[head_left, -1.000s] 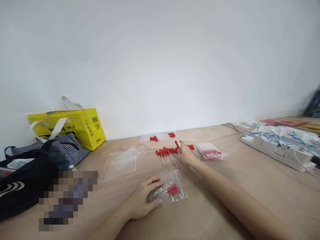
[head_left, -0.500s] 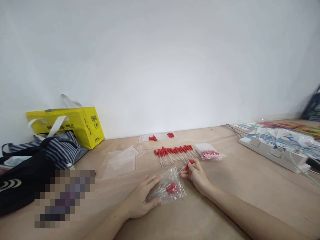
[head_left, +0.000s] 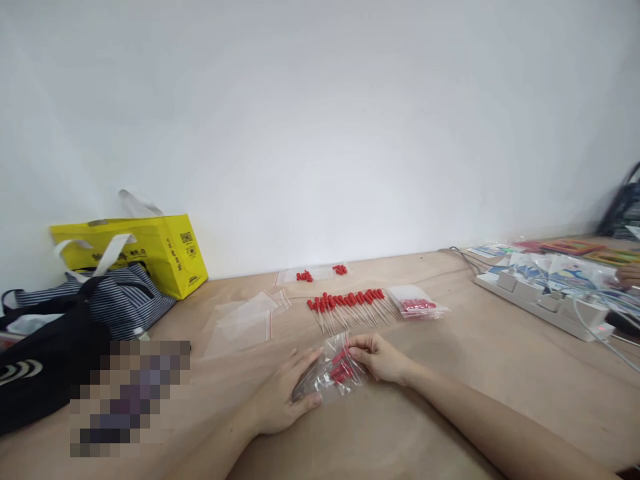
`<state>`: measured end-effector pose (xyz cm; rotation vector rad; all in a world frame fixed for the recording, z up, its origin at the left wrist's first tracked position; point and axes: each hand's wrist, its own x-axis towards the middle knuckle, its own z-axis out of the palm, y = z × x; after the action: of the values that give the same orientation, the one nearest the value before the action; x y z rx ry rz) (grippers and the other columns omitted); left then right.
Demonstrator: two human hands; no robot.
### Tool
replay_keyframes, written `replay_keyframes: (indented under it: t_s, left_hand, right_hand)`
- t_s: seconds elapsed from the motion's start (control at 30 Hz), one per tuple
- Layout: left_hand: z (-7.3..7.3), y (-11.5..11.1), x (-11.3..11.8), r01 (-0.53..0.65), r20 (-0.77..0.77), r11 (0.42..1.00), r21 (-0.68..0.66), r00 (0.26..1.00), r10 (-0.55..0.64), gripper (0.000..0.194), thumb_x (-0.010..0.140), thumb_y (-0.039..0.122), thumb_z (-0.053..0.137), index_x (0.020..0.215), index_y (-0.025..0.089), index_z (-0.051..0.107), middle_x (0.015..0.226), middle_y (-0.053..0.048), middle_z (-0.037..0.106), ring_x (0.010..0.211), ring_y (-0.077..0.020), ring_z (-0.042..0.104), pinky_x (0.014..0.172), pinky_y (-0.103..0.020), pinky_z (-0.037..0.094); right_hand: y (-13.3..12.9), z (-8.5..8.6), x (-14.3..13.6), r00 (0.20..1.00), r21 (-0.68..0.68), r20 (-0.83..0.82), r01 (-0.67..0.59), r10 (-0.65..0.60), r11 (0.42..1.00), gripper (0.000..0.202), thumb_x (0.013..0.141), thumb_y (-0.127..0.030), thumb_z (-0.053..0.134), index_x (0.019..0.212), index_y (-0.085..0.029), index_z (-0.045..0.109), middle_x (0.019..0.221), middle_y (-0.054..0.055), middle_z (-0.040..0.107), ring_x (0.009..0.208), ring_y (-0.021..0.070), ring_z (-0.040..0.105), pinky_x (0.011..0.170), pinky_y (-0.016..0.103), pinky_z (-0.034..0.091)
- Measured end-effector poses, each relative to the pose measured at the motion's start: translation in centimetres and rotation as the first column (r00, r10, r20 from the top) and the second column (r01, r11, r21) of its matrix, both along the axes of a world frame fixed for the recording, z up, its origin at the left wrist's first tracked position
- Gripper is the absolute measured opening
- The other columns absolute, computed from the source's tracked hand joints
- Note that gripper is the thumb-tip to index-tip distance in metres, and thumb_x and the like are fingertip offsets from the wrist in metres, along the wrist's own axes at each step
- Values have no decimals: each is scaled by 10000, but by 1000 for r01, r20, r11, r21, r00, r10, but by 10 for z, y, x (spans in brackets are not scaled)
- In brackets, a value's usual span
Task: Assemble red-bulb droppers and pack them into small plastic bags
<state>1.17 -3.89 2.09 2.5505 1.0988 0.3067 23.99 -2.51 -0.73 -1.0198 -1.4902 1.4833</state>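
Observation:
My left hand (head_left: 287,393) lies with fingers apart along the left side of a clear zip bag (head_left: 325,383), pressing on its edge. Inside the bag are several red-tipped sticks (head_left: 342,372). At the bag's right, open end is my right hand (head_left: 377,357), its thumb and fingers pinched at the bag's mouth beside a red tip; whether they hold the tip or the plastic is hard to tell. A row of red-tipped sticks (head_left: 350,303) lies just beyond the hands. To its right sits a stack of filled bags (head_left: 417,303).
Flat clear bags (head_left: 243,327) lie at the left; small red pieces (head_left: 304,275) rest on plastic near the wall. A yellow bag (head_left: 177,257) and striped bag (head_left: 133,297) stand far left. At the right are a power strip (head_left: 540,303) and another person's hand (head_left: 629,275).
My right hand has moved left to the bag, and the red-tipped stick it held is now within the bag's mouth. Another person's hand has appeared at the right edge.

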Motion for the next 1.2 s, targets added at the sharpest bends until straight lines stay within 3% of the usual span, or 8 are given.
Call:
replay_keyframes:
  t_s: [0.07,0.23,0.37,0.53,0.67,0.83,1.03,1.2]
  left_hand:
    - [0,0,0,-6,-7,1000,-6,1000,6,614,797,429,476,1331,252,231,1363,-57,333,1251,-280,254,1018,-485,212]
    - [-1,1,-1,-25,-1,1000,-13,1000,25,623,788,436,484,1328,232,250,1366,-78,325,1258,-295,229,1009,-511,206]
    - [1,3,0,35,22,999,20,999,-35,525,788,429,499,1265,253,371,1321,-61,399,1233,-260,298,1029,-515,132]
    - [1,4,0,58,32,998,-2,998,-58,398,850,409,400,1215,257,445,1303,-52,421,1207,-221,350,1040,-486,138]
    - [1,4,-1,63,32,998,-6,998,-63,429,824,428,444,1220,263,441,1304,-51,420,1206,-237,348,1038,-491,136]
    - [1,3,-1,56,21,998,0,998,-56,450,808,451,462,1217,266,447,1306,-51,419,1215,-246,333,1034,-490,151]
    - [3,2,0,49,-12,999,-6,999,-49,442,833,449,408,1228,253,437,1315,-60,406,1229,-246,312,1034,-490,150]
    - [7,0,1,52,-40,999,-13,998,-53,450,832,433,420,1243,251,416,1331,-66,384,1242,-250,285,1029,-510,139]
  right_hand:
    - [3,-2,-4,1000,9,9,4,-4,1000,330,642,-462,592,756,-152,592,615,-10,604,485,88,517,437,190,367]
    - [10,-7,-7,950,42,273,143,-150,989,98,673,-250,555,670,-154,536,437,-72,494,300,41,369,311,156,260]
    - [26,-2,14,788,278,504,241,-355,930,52,680,-182,515,668,-151,554,524,-23,584,390,73,470,396,180,352]
    - [61,11,38,595,456,552,370,-584,809,96,658,-157,529,741,-156,578,809,59,635,791,164,561,683,243,397]
    - [83,15,26,481,484,613,399,-627,779,247,665,-198,540,903,-146,575,954,104,618,918,214,547,738,280,382]
    - [95,15,8,383,441,690,450,-614,776,270,663,-153,525,925,-112,579,920,170,628,887,250,583,682,300,406]
    - [96,24,2,359,427,711,464,-605,776,237,678,-136,518,906,-106,576,869,191,634,833,258,602,643,299,416]
    - [74,32,12,475,514,583,413,-659,752,445,746,-147,438,1185,-126,367,867,96,630,824,182,586,687,259,416]
